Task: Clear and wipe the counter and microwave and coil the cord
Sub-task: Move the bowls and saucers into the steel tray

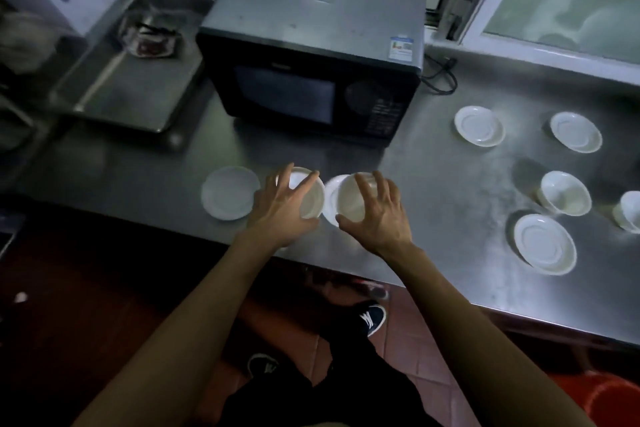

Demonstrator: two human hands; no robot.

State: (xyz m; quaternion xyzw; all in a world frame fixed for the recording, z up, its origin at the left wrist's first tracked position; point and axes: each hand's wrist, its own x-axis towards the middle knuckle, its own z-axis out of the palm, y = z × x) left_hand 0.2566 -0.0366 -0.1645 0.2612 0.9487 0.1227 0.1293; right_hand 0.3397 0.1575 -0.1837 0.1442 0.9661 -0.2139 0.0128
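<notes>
- One microwave [311, 55] is standing on the steel surface [433, 201], just beyond both hands, its door closed.
- One black cord [440, 78] is lying loose behind the microwave's right corner, well beyond the right hand [375, 215].
- Four saucers are showing: one [230, 192] just left of the left hand [284, 208], and three to the right of the right hand, at [479, 126], [576, 132] and [545, 243].
- Four bowls are showing: two under the hands, one [565, 193] well to the right, and one [628, 211] being cut off by the frame edge.
- The left hand is spreading its fingers wide over the left bowl [310, 192], fingertips on its rim; whether it is gripping, I cannot tell.
- The right hand is curling its fingers and thumb round the right bowl [346, 199], which is tilting against the left bowl.
- All visible bowls and saucers are looking empty.
- One metal tray [138, 80] is sitting beyond and left of the left hand, carrying a crumpled wrapper [152, 40].
</notes>
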